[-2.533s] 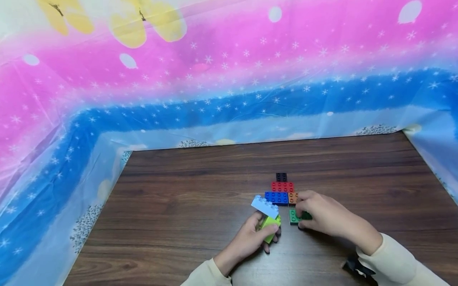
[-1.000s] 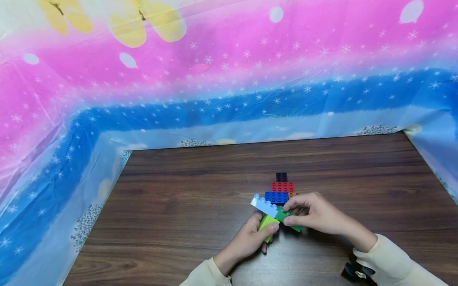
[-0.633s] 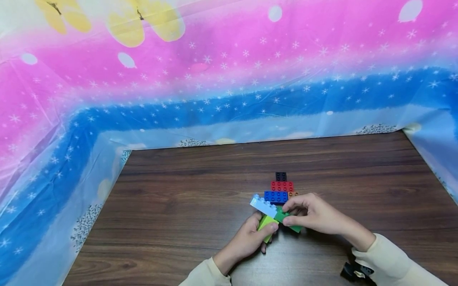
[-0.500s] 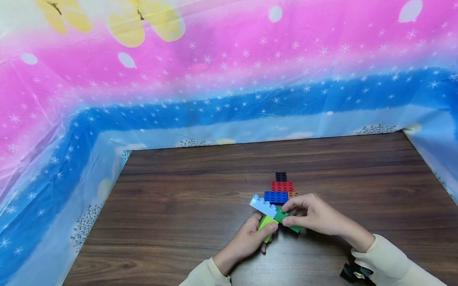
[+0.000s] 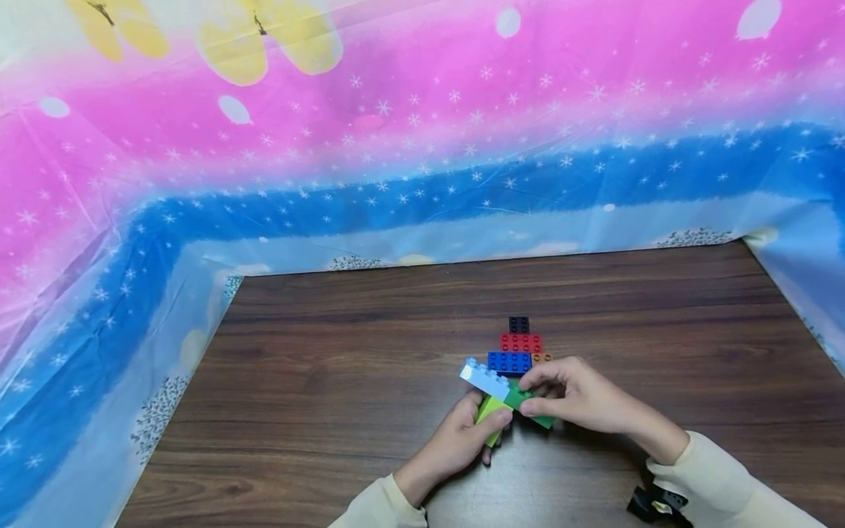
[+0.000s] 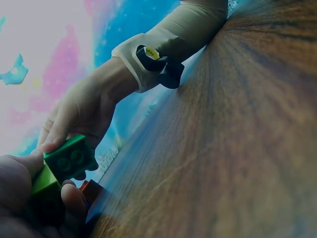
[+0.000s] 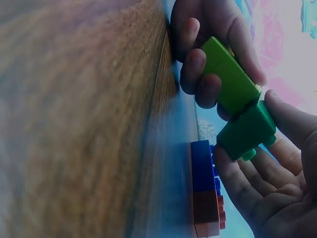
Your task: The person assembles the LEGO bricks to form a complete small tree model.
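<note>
Your left hand curls round the lime brick; your right hand pinches the green brick, opened only to its width. Both bricks touch, with the light-blue brick, on the near side of the blue brick. Joining looks partway; green's seating you can't tell. Outside this group remain the blue brick, the orange brick right of it, the red brick and black brick beyond.

Lime brick, green brick and pale-blue brick are plain — the pink-and-blue cloth carries white snowflakes.
</note>
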The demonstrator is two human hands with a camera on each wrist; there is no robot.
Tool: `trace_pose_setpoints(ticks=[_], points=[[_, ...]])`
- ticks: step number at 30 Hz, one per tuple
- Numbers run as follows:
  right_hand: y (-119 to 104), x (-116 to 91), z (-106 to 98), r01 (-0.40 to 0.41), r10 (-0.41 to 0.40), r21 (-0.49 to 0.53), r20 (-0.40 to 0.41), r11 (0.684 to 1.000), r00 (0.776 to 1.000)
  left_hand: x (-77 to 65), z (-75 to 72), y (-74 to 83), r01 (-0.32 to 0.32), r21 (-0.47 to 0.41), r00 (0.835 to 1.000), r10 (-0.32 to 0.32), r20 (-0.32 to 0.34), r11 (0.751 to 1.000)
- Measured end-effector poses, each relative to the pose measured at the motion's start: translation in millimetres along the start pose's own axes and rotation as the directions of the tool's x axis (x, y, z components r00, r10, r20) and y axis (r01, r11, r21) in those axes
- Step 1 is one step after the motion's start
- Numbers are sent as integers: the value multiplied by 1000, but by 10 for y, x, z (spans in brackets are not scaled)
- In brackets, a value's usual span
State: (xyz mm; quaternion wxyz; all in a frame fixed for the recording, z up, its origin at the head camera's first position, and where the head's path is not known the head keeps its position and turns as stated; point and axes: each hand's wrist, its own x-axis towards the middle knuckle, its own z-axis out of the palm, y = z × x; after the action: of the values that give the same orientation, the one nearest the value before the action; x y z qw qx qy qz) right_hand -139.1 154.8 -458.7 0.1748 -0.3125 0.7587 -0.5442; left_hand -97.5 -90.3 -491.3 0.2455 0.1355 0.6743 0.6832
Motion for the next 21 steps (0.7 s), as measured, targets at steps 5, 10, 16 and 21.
trace_pose_setpoints(ticks=[5,10,16,21], points=[[4,-9,37,10,-11,-36,-31,999,999,-2,2,1,-1,-4,1000,1,-1,1000],[6,-1,51,30,-31,-35,-30,999,999,-19,-8,12,4,-4,1000,-4,6,1000],[5,35,48,16,-16,-26,9,1000,1000,-22,-9,12,28,-39,999,-29,-28,999],[-31,45,-28,44,-48,-146,-23,988,999,5,11,21,29,-132,999,-35,-37,991]])
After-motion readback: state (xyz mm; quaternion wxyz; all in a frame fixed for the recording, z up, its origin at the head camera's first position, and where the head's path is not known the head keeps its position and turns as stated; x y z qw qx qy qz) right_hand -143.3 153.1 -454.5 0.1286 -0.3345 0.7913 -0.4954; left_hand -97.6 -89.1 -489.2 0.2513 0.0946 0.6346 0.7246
